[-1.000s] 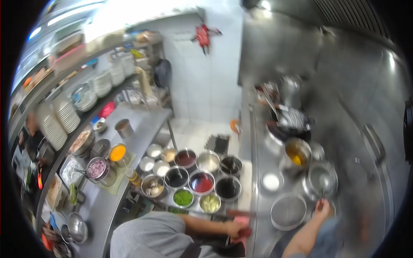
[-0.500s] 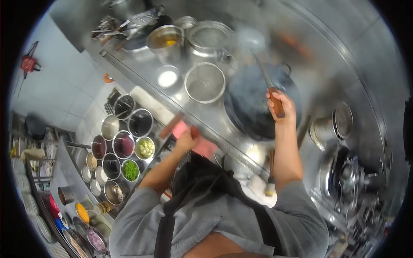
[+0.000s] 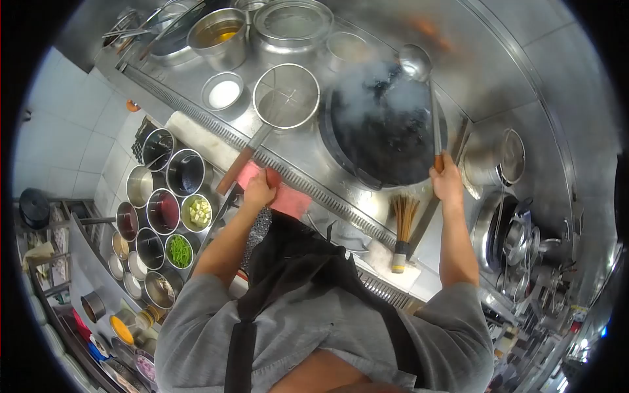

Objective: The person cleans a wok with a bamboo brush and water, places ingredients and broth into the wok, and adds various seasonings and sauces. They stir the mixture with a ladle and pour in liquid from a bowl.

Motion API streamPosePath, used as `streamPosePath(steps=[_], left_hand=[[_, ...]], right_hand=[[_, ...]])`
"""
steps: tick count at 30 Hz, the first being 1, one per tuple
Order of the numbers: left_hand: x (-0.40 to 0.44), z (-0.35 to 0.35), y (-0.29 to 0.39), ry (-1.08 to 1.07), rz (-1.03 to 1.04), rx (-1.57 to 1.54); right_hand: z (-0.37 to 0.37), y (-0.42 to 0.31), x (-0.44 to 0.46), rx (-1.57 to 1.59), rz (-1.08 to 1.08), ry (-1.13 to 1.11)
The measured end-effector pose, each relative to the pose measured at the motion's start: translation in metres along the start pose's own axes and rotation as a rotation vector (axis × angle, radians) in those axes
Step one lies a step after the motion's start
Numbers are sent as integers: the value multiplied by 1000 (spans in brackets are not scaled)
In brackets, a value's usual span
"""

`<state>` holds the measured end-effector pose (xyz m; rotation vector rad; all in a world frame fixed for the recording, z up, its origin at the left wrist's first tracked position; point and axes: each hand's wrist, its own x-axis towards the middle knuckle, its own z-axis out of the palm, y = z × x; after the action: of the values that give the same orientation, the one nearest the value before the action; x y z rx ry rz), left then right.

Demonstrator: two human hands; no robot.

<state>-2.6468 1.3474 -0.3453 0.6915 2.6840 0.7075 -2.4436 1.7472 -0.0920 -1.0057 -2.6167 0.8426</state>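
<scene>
My right hand is closed around the wooden end of a long-handled ladle. The ladle's metal bowl is at the far right rim of a large black wok, with its handle along the wok's right side. Smoke or steam rises from the wok, and its dark inside looks wet. My left hand is curled against a rounded red thing above a pink cloth; what exactly it is I cannot make out. Beside that hand lies the wooden handle of a round wire strainer.
A bamboo wok brush is by the wok's near side. Behind stand a pot of yellowish liquid and a bowl of white contents. Several ingredient tins, one with chopped greens, are at left. A lidded pot stands at right.
My right hand and the ladle have moved toward the wok's right side, and the hand is lower. My left hand stays by the pink cloth. The whole view has shifted.
</scene>
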Motion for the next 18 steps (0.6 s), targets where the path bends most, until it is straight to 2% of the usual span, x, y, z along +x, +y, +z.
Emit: streamPosePath(steps=[1,2,3,4,5,7,8,10,13,15,16,17,18], left_hand=[[1,0,-2,7,-16,-6],[1,2,-3,0,-17,-18],[3,1,-2,0,-24,-31],[4,-14,7,-102,-78,-40],[6,-16,8,-79,-111,-52],[12,-21,8,-220,-177,-70],[15,-20,4,-195,-204,-81],[16,-11,-6,-168,-104,-103],[18,-24,-3,-222,-128,-138],[18,-13,-10,-190,-124,-161],[19,-12,-12,-171,-99,-184],[18,-11,-14,-167,-107,-181],[17,-14,-11,-167,-116,-189]], right_hand=[[4,-9,6,-326,-133,117],[7,-21,16,-304,-105,122],[16,-28,31,-305,-132,108],[27,-34,51,-277,-170,125],[39,-45,72,-248,-212,139],[62,-95,114,-231,-240,104],[78,-113,141,-217,-201,61],[121,-145,194,-200,-188,0],[190,-185,255,-168,-314,-40],[227,-211,278,265,66,-403],[244,-213,291,466,139,-476],[256,-208,299,470,135,-484],[258,-213,291,838,265,-468]])
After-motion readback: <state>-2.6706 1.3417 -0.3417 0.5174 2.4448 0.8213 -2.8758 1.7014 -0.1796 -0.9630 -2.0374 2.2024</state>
